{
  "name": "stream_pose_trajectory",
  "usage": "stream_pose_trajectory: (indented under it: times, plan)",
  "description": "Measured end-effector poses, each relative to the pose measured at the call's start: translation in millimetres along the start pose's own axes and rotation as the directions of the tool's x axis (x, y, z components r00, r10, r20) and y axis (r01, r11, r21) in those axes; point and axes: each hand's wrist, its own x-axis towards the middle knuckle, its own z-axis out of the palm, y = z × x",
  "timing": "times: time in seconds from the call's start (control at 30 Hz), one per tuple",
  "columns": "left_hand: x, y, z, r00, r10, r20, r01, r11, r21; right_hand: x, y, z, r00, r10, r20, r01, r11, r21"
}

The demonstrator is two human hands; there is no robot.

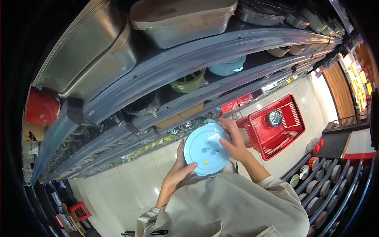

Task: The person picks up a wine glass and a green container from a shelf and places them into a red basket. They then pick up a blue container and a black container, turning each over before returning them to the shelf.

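A light-blue lidded bowl (pixel 197 148) is held in front of my chest, its round lid facing up toward me. On the lid are a small raised handle and a little yellow sticker. My left hand (pixel 179 170) grips the lower left rim, thumb over the edge of the lid. Around the upper right side, my right hand (pixel 233 139) is closed with its thumb on the lid. The bowl's underside and several fingertips beneath it are hidden.
Shelves with a clear front edge (pixel 197 45) carry metal tubs (pixel 185 23), a green basket (pixel 188 82) and another blue bowl (pixel 227 67). A red shopping basket (pixel 258 144) with a round clock-like item (pixel 274 118) stands right. Racks of dishes (pixel 323 187) are lower right.
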Motion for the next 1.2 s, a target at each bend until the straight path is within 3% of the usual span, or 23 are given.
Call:
stream_pose_trajectory:
  times: [0.03,0.1,0.17,0.3,0.37,0.43,0.53,0.7,0.77,0.83,0.9,1.0,1.13,1.2]
  plan:
    - [1,1,10,1.000,0.003,-0.031,-0.003,1.000,0.012,-2,1,-7,1.000,-0.002,0.002,0.002,1.000,0.001]
    - [7,5,29,0.998,0.012,-0.064,-0.010,1.000,0.027,-6,3,-22,0.959,-0.249,0.133,0.275,0.931,-0.241]
    - [13,8,46,0.995,0.057,-0.077,-0.064,0.994,-0.087,-12,-2,-31,0.958,-0.260,0.123,0.283,0.930,-0.235]
    - [32,-12,63,0.985,0.160,-0.063,-0.160,0.987,0.004,-27,8,-56,0.930,-0.348,0.120,0.368,0.884,-0.286]
    - [39,-20,76,0.985,0.109,-0.135,-0.124,0.986,-0.111,-35,9,-68,0.929,-0.344,0.136,0.369,0.873,-0.318]
    - [45,-14,97,0.983,0.108,-0.149,-0.123,0.987,-0.100,-39,8,-81,0.930,-0.334,0.154,0.367,0.862,-0.349]
    - [59,-29,120,0.975,0.104,-0.197,-0.126,0.986,-0.105,-39,13,-100,0.919,-0.393,0.033,0.376,0.848,-0.373]
    - [85,-45,155,0.968,0.090,-0.235,-0.140,0.969,-0.203,-34,35,-136,0.904,-0.420,0.085,0.428,0.890,-0.160]
    - [95,-38,173,0.966,0.000,-0.259,-0.084,0.946,-0.313,-32,34,-146,0.899,-0.432,0.075,0.438,0.879,-0.188]
    - [109,-31,192,0.962,0.041,-0.271,-0.119,0.952,-0.281,-30,37,-154,0.894,-0.443,0.070,0.447,0.868,-0.214]
    - [121,-38,209,0.955,0.113,-0.273,-0.173,0.963,-0.207,-25,55,-161,0.868,-0.496,-0.027,0.475,0.845,-0.248]
    - [141,-24,237,0.945,0.165,-0.283,-0.236,0.941,-0.243,-10,76,-171,0.798,-0.580,-0.162,0.520,0.799,-0.303]
    - [163,6,250,0.940,0.258,-0.224,-0.300,0.937,-0.178,16,84,-192,0.760,-0.610,-0.223,0.553,0.788,-0.270]
    - [169,0,251,0.923,0.303,-0.236,-0.357,0.905,-0.231,33,87,-201,0.769,-0.580,-0.269,0.521,0.812,-0.262]
